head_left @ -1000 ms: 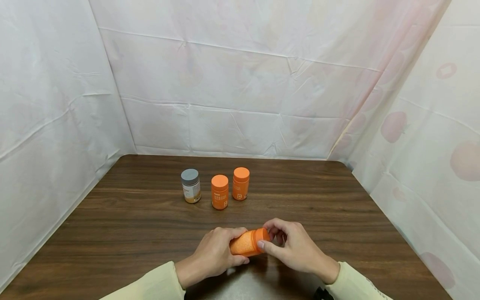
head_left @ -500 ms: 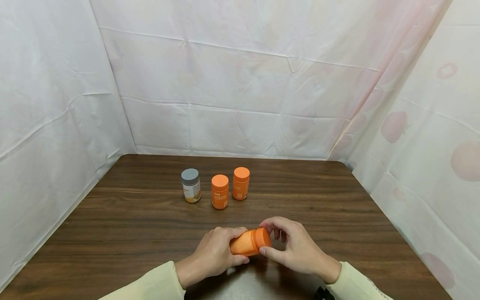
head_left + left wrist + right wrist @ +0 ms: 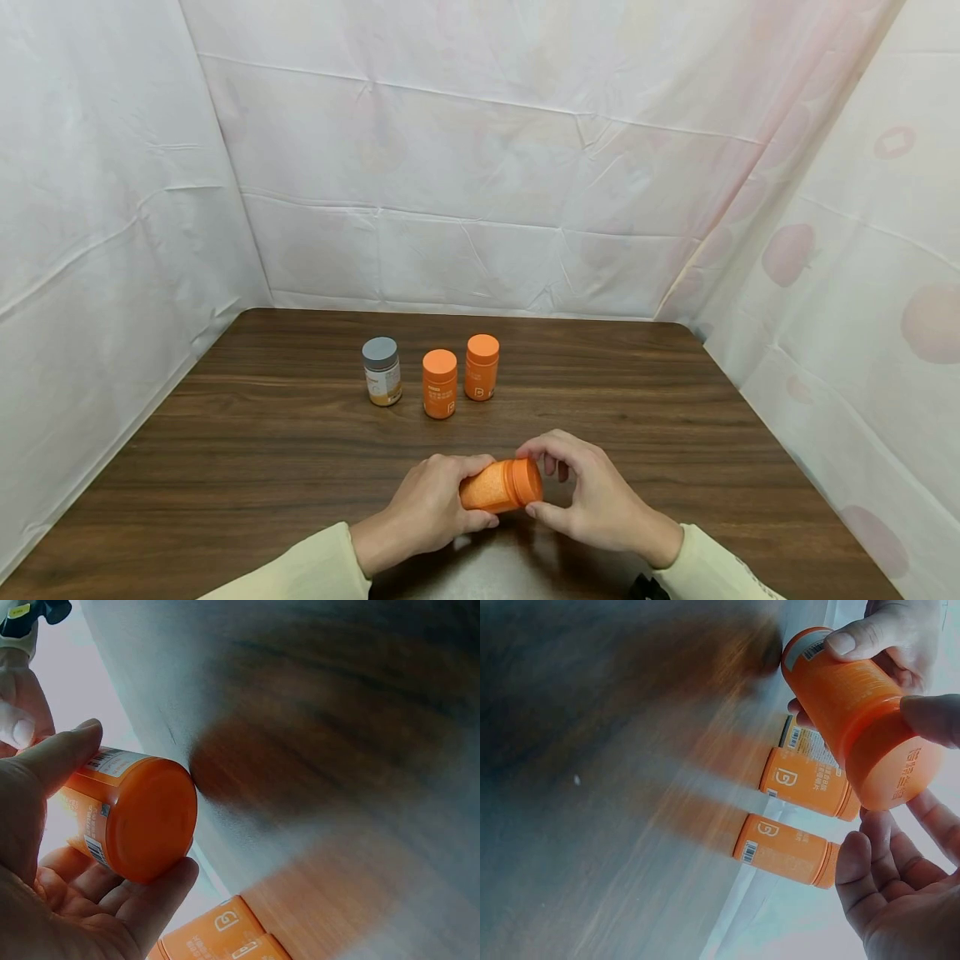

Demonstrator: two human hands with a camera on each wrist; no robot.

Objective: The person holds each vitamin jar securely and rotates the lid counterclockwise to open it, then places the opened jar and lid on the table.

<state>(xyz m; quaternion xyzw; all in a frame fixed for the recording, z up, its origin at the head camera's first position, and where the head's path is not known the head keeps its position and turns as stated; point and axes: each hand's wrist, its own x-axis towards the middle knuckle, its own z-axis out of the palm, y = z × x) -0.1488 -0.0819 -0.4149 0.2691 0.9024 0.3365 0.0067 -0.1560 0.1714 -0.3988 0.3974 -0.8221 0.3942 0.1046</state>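
My left hand (image 3: pixel 429 506) grips the body of an orange bottle (image 3: pixel 487 488) that lies tilted on its side close over the table, its cap end pointing right. Thumb and fingers wrap round the body; in the left wrist view the round bottom (image 3: pixel 155 821) faces the camera. At the other end my right hand (image 3: pixel 596 500) pinches the orange screw cap (image 3: pixel 895 766) between thumb and index finger. The cap sits on the bottle's neck, and raised lettering shows on its top in the right wrist view. The right hand's other fingers hang bent beside the cap.
Beyond the hands, two upright orange bottles, a nearer one (image 3: pixel 440 385) and a farther one (image 3: pixel 482 368), stand on the dark wooden table (image 3: pixel 285 450). Left of them is a grey-capped jar (image 3: pixel 382 372). White curtains (image 3: pixel 465 167) enclose the table's back and sides.
The right hand's thumb and index finger have shifted round the cap, and the hand has turned slightly. The cap shows more of its end. The left hand and the standing bottles stay put.
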